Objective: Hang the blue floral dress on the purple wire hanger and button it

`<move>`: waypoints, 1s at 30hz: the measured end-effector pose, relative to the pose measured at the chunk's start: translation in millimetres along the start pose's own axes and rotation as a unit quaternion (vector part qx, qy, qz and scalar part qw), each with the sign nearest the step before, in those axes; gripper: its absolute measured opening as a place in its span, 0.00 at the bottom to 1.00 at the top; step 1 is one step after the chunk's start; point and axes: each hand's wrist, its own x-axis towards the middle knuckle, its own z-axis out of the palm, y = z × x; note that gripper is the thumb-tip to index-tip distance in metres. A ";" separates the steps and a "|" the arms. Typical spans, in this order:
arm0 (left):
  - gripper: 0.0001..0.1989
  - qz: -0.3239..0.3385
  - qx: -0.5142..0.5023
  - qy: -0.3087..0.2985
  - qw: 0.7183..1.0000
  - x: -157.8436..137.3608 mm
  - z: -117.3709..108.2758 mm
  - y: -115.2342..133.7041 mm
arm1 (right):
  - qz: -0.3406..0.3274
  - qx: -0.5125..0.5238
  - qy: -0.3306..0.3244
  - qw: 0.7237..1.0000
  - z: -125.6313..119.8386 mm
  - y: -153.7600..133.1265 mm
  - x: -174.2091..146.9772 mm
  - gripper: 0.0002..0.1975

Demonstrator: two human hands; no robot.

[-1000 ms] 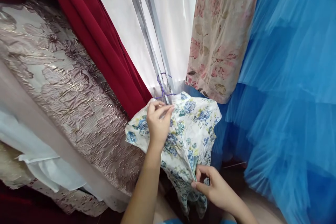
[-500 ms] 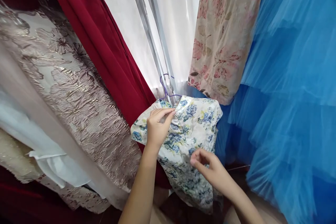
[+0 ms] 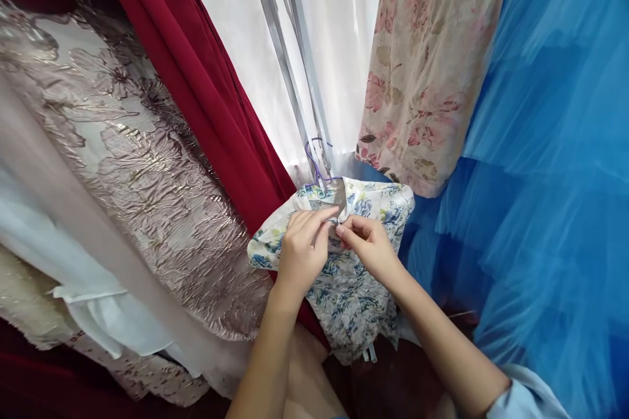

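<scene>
A white dress with a blue and yellow floral print (image 3: 339,288) hangs on a purple wire hanger (image 3: 311,158) in front of me. My left hand (image 3: 305,245) is closed at the dress's neckline, pinching its edge between thumb and fingers. Right beside it, my right hand (image 3: 366,242) pinches the same part of the neckline, fingertips nearly touching the left ones. The collar gapes open above my fingers, so the inside of the neck shows. Whatever small fastening may lie between my fingertips is too small to make out.
Grey metal poles (image 3: 289,46) rise behind the hanger before a white curtain (image 3: 339,26). Dark red cloth (image 3: 196,72) and a pink brocade garment (image 3: 162,163) hang left. A pink-flowered garment (image 3: 422,78) and a blue tulle dress (image 3: 550,163) hang right.
My right hand has moved up and left from in front of the dress to the neckline and pinches it beside my left. The neckline is pulled open and the dress's hem has risen.
</scene>
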 end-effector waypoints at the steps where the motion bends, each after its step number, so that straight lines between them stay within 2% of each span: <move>1: 0.11 -0.007 -0.001 0.021 1.000 0.7 1.5 1.3 | 0.008 -0.001 0.005 1.000 0.1 3.2 1.5 0.14; 5: 0.05 -0.035 -0.007 0.134 0.990 10.9 -0.8 7.3 | 0.045 -0.018 0.010 0.999 -2.9 23.7 6.4 0.13; 8: 0.03 -0.077 -0.028 0.234 0.969 24.7 -18.7 -2.9 | 0.088 -0.023 -0.013 0.996 -10.2 40.4 -3.5 0.13; 10: 0.02 -0.105 -0.051 0.261 0.958 31.1 -36.1 -25.1 | 0.105 -0.024 -0.028 0.994 -16.4 46.2 -16.6 0.13; 13: 0.04 -0.163 -0.094 0.288 0.939 24.8 -60.1 -78.1 | 0.113 -0.023 -0.053 0.992 -22.7 44.0 -36.2 0.14; 16: 0.10 -0.270 -0.166 0.330 0.889 -6.0 -69.1 -131.4 | 0.116 -0.031 -0.086 0.989 -20.2 37.4 -48.1 0.14; 18: 0.11 -0.355 -0.193 0.338 0.850 -36.3 -63.4 -154.8 | 0.117 -0.042 -0.101 0.987 -15.1 37.3 -52.3 0.14; 19: 0.12 -0.387 -0.187 0.338 0.837 -52.5 -57.4 -161.9 | 0.121 -0.050 -0.104 0.986 -12.6 39.2 -53.8 0.14; 20: 0.10 -0.402 -0.166 0.331 0.837 -68.5 -49.8 -166.0 | 0.128 -0.061 -0.108 0.984 -10.9 42.3 -55.2 0.13; 24: 0.06 -0.380 -0.074 0.197 0.901 -116.8 -12.6 -156.1 | 0.172 -0.131 -0.143 0.966 -15.1 61.4 -63.0 0.10; 27: 0.06 -0.369 -0.112 0.080 0.919 -125.8 15.3 -125.3 | 0.190 -0.210 -0.224 0.932 -25.6 73.6 -72.7 0.09; 29: 0.05 -0.350 -0.179 0.042 0.919 -119.9 32.5 -96.7 | 0.192 -0.244 -0.249 0.918 -30.0 77.3 -79.1 0.05; 30: 0.05 -0.335 -0.212 0.028 0.918 -114.8 40.3 -81.3 | 0.186 -0.245 -0.245 0.919 -30.6 77.6 -81.5 0.12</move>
